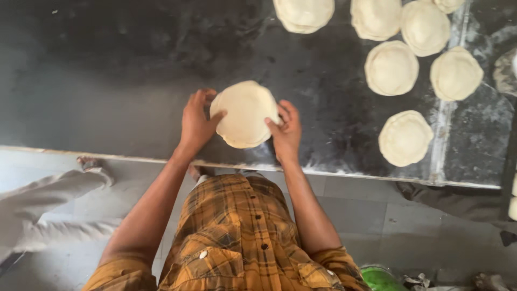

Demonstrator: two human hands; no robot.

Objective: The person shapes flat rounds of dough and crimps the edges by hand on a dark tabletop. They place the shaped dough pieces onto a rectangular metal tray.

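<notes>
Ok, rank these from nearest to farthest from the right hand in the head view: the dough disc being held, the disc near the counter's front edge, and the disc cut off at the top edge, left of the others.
1. Held dough disc, touching the right hand.
2. Front-edge disc, off to the right.
3. Top-edge disc, far side of the counter.

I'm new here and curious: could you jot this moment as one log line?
left hand: on dough disc | right hand: on disc's other edge | disc: over dark table | other discs: lying far right

Mustard-and-brown plaid shirt [237,237], dark buttons, a chest pocket, sleeves apparently rolled above elbows
</notes>
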